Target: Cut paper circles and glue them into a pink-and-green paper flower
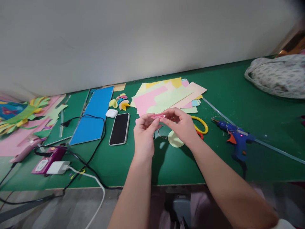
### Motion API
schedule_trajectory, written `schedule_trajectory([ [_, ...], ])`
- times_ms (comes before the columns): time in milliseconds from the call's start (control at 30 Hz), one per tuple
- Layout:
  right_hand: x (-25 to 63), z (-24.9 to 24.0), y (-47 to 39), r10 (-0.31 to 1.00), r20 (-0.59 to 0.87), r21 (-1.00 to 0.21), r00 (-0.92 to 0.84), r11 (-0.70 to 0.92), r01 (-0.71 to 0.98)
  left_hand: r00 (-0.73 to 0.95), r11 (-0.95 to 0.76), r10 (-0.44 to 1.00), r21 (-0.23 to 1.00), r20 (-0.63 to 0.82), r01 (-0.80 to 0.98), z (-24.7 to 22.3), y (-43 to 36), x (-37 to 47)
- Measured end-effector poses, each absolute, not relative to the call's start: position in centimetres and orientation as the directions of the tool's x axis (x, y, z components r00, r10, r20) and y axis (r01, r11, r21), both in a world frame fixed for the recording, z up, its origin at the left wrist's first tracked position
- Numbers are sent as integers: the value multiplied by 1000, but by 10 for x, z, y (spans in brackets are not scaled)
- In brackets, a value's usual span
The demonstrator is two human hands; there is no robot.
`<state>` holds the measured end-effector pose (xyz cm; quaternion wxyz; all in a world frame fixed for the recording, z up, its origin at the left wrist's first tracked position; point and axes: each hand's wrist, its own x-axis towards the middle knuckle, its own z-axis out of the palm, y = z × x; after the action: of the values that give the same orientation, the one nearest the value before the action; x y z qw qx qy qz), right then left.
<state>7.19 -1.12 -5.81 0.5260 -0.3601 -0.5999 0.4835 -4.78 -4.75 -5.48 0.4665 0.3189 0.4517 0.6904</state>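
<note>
Between the fingertips of both hands is a small folded piece of pink paper (157,116), held above the green table. My left hand (145,130) pinches its left side, and my right hand (182,125) pinches the right side. A pale yellow-green paper circle (175,140) lies on the table just under my right hand. Scissors with a yellow handle (202,124) lie partly hidden behind that hand, beside a red loop. A thin curved strip (162,133) shows between the hands; its kind is unclear.
Coloured paper sheets (164,95) are piled beyond my hands. To the left lie folded paper flowers (121,102), a phone (119,129), a white case (111,113), a blue board (94,114) and cables with a magenta power strip (49,160). A blue glue gun (239,138) lies right.
</note>
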Motion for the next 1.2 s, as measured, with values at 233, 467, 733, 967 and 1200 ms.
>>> schedule_trajectory([
  [233, 73, -58, -12, 925, 347, -938, -155, 341, -68, -411, -243, 899, 953, 150, -183, -52, -50, -46],
  [467, 74, -57, -14, 903, 397, -918, -166, 389, -82, -427, -297, 863, 955, 271, 7, -53, -52, -48],
  [733, 75, -54, -13, 944, 294, -953, -152, 277, -122, -393, -411, 744, 834, 540, 367, -55, -56, -48],
  [967, 76, -55, -10, 950, 180, -962, -257, 114, -250, -230, -499, 639, 623, 734, 603, -58, -56, -50],
  [1200, 77, -52, -10, 939, 161, -956, -302, 72, -285, -131, -547, 576, 500, 807, 672, -57, -55, -50],
])
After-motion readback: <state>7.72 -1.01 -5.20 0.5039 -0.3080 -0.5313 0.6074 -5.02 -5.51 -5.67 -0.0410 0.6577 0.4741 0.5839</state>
